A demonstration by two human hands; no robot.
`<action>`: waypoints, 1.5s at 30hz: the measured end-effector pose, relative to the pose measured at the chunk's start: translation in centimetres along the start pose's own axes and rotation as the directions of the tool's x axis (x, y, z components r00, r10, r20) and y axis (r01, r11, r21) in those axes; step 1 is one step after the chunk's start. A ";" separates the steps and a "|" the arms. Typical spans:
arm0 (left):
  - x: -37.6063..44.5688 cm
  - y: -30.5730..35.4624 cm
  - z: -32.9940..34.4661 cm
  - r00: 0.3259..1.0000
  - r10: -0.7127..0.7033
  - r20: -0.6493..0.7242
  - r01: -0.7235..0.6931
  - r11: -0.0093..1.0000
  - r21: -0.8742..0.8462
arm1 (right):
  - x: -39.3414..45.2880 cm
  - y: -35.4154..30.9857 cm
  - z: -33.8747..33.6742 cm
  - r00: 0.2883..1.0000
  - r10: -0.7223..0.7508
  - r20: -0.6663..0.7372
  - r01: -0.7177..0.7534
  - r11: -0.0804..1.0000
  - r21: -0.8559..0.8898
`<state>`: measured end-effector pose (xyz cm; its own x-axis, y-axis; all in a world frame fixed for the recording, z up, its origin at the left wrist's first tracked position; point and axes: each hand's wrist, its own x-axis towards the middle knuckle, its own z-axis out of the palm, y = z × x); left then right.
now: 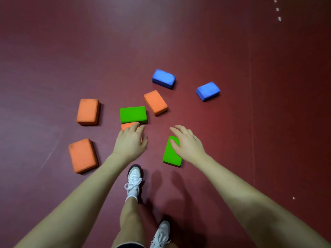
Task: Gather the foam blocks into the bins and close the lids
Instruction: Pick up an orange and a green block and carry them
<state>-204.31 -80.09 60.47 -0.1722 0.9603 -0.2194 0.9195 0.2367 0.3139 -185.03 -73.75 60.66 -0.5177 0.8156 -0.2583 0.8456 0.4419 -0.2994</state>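
Note:
Foam blocks lie scattered on a dark red floor. My left hand (pixel 129 141) hovers with relaxed fingers over an orange block (pixel 127 125), which it mostly hides. A green block (pixel 133 114) lies just beyond that one. My right hand (pixel 187 143) is spread above the upper end of another green block (pixel 171 154); I cannot tell whether it touches. More orange blocks sit at the left (pixel 88 111), lower left (pixel 82 155) and centre (pixel 155 102). Two blue blocks (pixel 163 78) (pixel 208 90) lie farther off. No bin is in view.
My two feet in white sneakers (pixel 134 179) (pixel 161 234) stand on the floor (pixel 250 140) just behind the blocks. Small white specks (pixel 277 9) dot the floor at the far upper right.

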 end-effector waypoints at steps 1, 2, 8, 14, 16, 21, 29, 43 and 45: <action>1.6 -1.0 0.0 1.000 -0.008 0.005 0.008 1.000 -0.016 | 1.9 0.0 0.3 1.000 -0.008 0.011 0.008 1.000 -0.006; 3.3 -2.1 0.2 1.000 -0.022 0.015 0.022 1.000 -0.022 | 3.8 -0.2 0.6 1.000 -0.012 0.021 0.012 1.000 -0.008; 13.4 -9.1 2.6 0.990 -0.084 0.116 0.087 0.996 -0.019 | 15.5 -1.3 4.3 0.994 -0.011 0.105 0.009 1.000 0.017; 22.0 -14.9 8.6 0.975 -0.124 0.184 0.132 0.991 -0.033 | 25.7 -0.4 11.1 0.986 -0.020 0.164 0.015 0.999 0.031; 24.2 -16.8 12.4 0.970 -0.143 0.197 0.156 0.987 -0.048 | 28.6 0.7 14.7 0.976 -0.048 0.211 0.045 0.999 0.017; 28.3 -21.1 24.1 0.941 -0.212 0.265 0.228 0.973 -0.031 | 35.4 4.2 26.5 0.942 -0.096 0.322 0.107 0.994 -0.016; 31.0 -27.0 41.6 0.904 -0.309 0.297 0.322 0.947 0.006 | 41.3 9.1 44.3 0.922 -0.135 0.362 0.154 0.988 -0.022; 34.2 -34.1 55.2 0.918 -0.376 0.125 0.364 0.925 0.107 | 46.1 11.8 61.6 0.981 -0.182 0.072 0.189 0.974 -0.123; 34.0 -34.0 54.8 0.933 -0.342 0.109 0.335 0.939 0.081 | 45.8 12.3 62.1 0.985 -0.158 0.064 0.165 0.978 -0.128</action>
<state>-222.03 -63.59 -8.25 -0.4367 0.7992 -0.4129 0.8341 0.5317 0.1468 -206.36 -54.15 -11.86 -0.6518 0.7102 -0.2659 0.7583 0.6144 -0.2178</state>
